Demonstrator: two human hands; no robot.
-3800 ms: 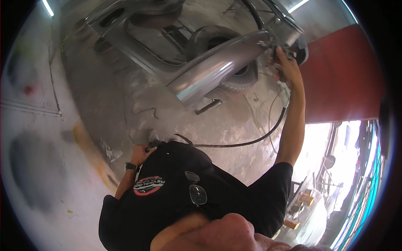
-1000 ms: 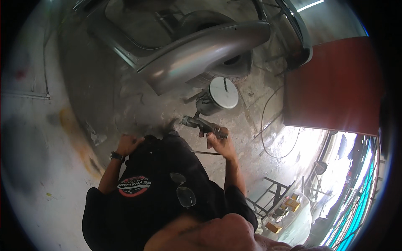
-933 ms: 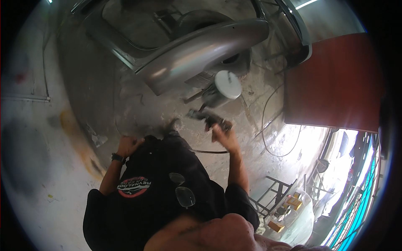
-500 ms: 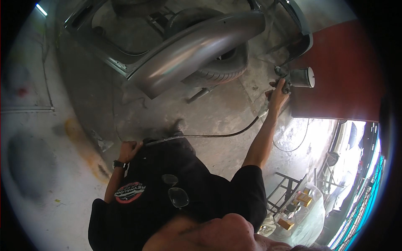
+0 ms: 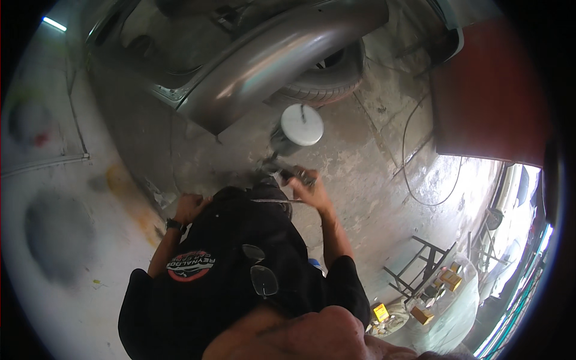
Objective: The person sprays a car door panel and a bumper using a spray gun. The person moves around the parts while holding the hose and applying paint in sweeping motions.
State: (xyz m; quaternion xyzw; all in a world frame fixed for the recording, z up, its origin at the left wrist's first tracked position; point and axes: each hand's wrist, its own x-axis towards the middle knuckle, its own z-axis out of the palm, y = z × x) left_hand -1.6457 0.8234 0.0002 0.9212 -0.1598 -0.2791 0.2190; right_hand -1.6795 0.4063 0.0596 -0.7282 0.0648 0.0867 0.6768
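My right hand (image 5: 306, 189) grips a dark spray gun (image 5: 282, 168) in front of my body; its grey cup (image 5: 287, 141) with a white lid is uppermost. A dark hose (image 5: 276, 201) runs low in front of my waist. My left hand (image 5: 189, 207) is closed beside my left hip; what it holds is hidden against the black clothing. Beyond the gun is a metallic grey curved car body panel (image 5: 270, 60), with a tire (image 5: 324, 84) lying behind and below it.
A red panel (image 5: 486, 96) stands at the right. A painted pale wall (image 5: 60, 228) runs along the left. At the lower right are a metal stand (image 5: 420, 264) and small yellow containers (image 5: 450, 279) on plastic sheeting. A loose hose loop (image 5: 414, 198) lies on the concrete floor (image 5: 360, 150).
My right hand and spray gun have come from outstretched at the right back toward my body, the cup turning lid-up. My left hand stays at my hip. The view has shifted slightly.
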